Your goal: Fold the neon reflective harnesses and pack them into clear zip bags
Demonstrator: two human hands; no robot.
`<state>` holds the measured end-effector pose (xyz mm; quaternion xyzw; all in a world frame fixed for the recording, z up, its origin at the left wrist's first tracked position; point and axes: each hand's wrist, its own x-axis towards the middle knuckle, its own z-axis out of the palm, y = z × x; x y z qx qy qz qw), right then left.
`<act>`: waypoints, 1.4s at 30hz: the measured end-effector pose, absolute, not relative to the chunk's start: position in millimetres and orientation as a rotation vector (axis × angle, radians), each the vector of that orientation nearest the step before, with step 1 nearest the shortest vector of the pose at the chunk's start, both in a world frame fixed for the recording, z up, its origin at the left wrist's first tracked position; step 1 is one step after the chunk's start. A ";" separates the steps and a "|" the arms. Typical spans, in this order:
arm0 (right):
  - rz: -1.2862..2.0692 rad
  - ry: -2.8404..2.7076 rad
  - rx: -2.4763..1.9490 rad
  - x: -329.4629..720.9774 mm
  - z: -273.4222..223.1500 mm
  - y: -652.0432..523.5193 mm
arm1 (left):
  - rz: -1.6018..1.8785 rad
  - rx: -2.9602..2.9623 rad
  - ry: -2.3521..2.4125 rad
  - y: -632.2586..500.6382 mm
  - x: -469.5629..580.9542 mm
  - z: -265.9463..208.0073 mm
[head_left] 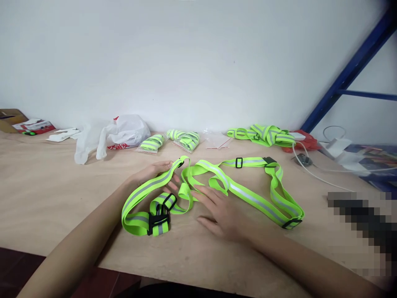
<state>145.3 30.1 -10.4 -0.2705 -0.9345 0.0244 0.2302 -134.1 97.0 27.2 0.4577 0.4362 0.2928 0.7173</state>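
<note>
A yellow-green reflective harness (257,197) with a grey stripe lies spread in loops over the table in front of me. My left hand (159,174) grips one of its straps near a small black slider (180,164), the strap crossing over the fingers. Below that hand a black side-release buckle (159,219) rests beside a square slider (169,201). My right hand (221,211) is palm down with fingers stretched out, its fingertips at the crumpled middle straps. Another black buckle (269,161) is at the far right corner of the harness.
Bagged reflective straps (151,142) lie near the wall, with a clear zip bag (216,140) and a loose strap pile (268,135) to their right. A white plastic bag (128,130) and a box (12,120) stand left. Cables (325,181) and a blue metal frame (347,70) are right.
</note>
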 end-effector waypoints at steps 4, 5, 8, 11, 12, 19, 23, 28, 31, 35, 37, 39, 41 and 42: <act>0.305 -2.697 -0.882 144.7 -5.2 38.9 | 0.722 1.090 0.933 104.9 -132.5 27.5; 0.330 -2.725 -0.896 147.1 -2.3 40.2 | 0.763 1.137 0.949 108.5 -135.4 29.3; 0.261 -2.758 -0.935 154.4 2.7 40.5 | 0.907 1.221 1.045 120.3 -151.2 34.9; 0.100 -2.765 -0.876 162.5 -1.8 37.5 | 1.039 1.131 1.161 128.7 -172.9 37.9; 0.051 -2.771 -0.837 166.1 -4.4 35.4 | 1.073 1.096 1.182 130.4 -180.1 38.4; 0.063 -2.691 -0.713 205.4 1.9 -1.7 | 1.161 1.021 1.130 134.4 -209.4 39.8; 0.030 -2.656 -0.858 225.6 15.8 -23.1 | 1.178 1.041 1.069 130.9 -205.6 45.5; -0.216 -2.541 -0.954 240.6 20.5 -27.7 | 1.213 1.121 0.972 118.7 -198.3 64.7; -0.308 -2.491 -1.004 246.4 24.3 -22.4 | 1.272 1.128 0.884 110.9 -201.4 79.5; -0.312 -2.522 -0.884 254.6 32.4 -15.0 | 1.352 1.023 0.834 101.8 -210.6 97.1; -0.345 -2.536 -0.850 258.2 37.6 -13.4 | 1.415 0.915 0.835 95.9 -212.2 104.8; -0.405 -2.534 -0.900 261.2 44.2 -12.7 | 1.477 0.804 0.824 88.4 -210.2 113.0; -0.485 -2.518 -0.996 264.2 53.1 -11.1 | 1.562 0.706 0.775 79.6 -205.7 122.2; -0.532 -2.492 -1.056 266.1 58.5 -9.4 | 1.605 0.670 0.742 75.1 -203.4 127.1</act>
